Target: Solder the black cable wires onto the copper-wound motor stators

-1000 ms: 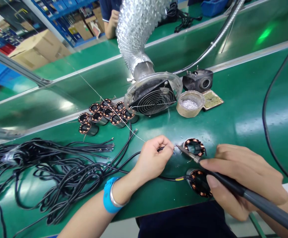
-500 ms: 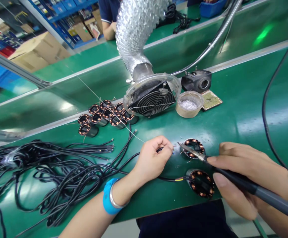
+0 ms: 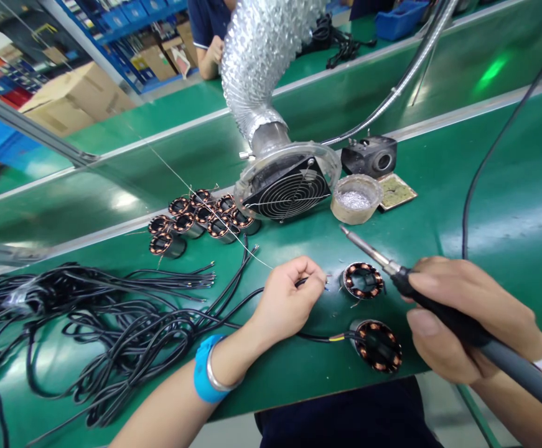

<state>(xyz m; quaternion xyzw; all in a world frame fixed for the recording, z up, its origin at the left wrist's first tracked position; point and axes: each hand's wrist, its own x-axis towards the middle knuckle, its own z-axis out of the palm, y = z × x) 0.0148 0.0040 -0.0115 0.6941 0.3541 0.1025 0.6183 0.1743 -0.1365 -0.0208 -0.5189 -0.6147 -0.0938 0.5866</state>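
Pinching the limp black lead wire at its stripped end, the left hand stays closed beside the stator at frame centre; the right hand wraps the soldering iron handle; windings look fragile, so grip the insulation

- The left hand rests low, knuckles up, thumb and forefinger pinched together at the tips.
- The left forearm runs in from the lower left, bare, with a blue band and a metal bangle at the wrist.
- The right hand is curled in a pen-like grip, thumb on the near side, forefinger stretched forward.
- The right forearm enters from the lower right corner.
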